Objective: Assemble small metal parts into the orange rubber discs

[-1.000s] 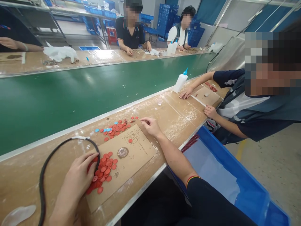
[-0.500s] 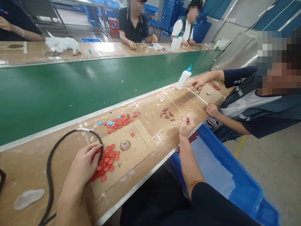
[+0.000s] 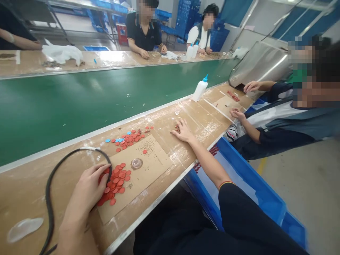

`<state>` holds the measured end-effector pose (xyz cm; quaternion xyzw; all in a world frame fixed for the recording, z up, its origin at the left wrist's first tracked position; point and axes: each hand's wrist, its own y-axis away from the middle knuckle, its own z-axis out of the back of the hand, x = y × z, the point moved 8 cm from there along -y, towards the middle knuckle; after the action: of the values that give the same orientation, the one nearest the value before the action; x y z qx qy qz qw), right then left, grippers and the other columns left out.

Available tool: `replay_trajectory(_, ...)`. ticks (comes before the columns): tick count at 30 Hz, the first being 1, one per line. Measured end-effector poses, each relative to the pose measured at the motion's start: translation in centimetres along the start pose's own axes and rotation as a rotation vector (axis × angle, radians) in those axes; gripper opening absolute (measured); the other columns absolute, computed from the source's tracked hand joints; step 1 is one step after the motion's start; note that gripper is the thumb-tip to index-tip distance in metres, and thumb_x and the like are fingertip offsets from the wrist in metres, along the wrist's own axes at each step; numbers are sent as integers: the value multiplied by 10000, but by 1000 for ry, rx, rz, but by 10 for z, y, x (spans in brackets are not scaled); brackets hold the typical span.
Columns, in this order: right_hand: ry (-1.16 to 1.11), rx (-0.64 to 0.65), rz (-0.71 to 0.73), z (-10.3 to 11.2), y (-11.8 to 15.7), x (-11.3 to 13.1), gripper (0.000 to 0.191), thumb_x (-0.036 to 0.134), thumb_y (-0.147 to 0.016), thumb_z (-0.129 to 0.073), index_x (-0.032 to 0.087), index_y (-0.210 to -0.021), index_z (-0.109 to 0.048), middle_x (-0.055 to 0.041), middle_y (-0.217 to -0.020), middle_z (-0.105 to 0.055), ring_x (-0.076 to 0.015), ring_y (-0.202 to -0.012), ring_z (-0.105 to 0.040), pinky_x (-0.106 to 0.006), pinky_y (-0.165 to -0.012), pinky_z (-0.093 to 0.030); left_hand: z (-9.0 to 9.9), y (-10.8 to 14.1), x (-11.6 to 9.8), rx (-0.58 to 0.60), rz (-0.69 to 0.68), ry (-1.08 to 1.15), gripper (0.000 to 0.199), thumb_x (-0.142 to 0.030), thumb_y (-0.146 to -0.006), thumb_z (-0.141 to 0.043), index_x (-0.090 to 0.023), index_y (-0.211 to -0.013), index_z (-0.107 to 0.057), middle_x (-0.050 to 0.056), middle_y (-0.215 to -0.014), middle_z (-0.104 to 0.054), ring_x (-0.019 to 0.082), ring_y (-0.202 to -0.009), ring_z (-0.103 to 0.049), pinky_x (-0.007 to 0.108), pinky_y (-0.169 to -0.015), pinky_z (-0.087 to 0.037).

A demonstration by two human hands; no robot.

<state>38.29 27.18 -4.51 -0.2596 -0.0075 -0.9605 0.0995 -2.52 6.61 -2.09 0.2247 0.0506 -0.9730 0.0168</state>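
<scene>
Pieces (image 3: 177, 128), small and dark red, lie on the worktop (image 3: 164, 123) to the right of the cardboard sheet (image 3: 148, 170), mostly covered by the right hand (image 3: 183, 131). Half a second ago I saw them exposed, that hand drawn in towards the worktop's near edge; now its fingers spread loosely over them, which I judge readies them for handling. The left hand (image 3: 90, 184) stays curled at the nearer pile of red discs (image 3: 120, 175), against the black cable (image 3: 47, 193); I can't tell whether it grips anything.
</scene>
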Motion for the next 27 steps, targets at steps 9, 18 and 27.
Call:
replay_trajectory(9, -70, 21, 352, -18, 24, 71, 278, 256, -954, -708, 187, -1218, -757, -116, -1442, -685, -252, -1416, -587, -457, -1258, -421, 7, -2, 8, -36, 3, 5, 401, -446, -922, -412, -273, -936, -773, 72, -1148, -820, 340, -1081, -762, 520, -993, -636)
replay_trajectory(18, -216, -58, 464, -14, 43, 97, 100, 206, -904, -748, 292, -927, -794, -13, -1124, -793, -189, -1083, -740, -379, -1037, -601, 6, 0, 11, -109, 12, -4, 366, -409, -961, -440, -310, -931, -792, 16, -1117, -813, 285, -1058, -753, 428, -893, -637)
replay_trajectory(27, -329, -234, 225, 35, 69, 40, 324, 495, -956, -611, 220, -1015, -772, -115, -1011, -766, -265, -934, -724, -451, -894, -595, 11, 5, -4, -10, 79, 84, 421, -341, -907, -417, -198, -996, -802, 134, -1112, -790, 288, -1064, -737, 393, -994, -592)
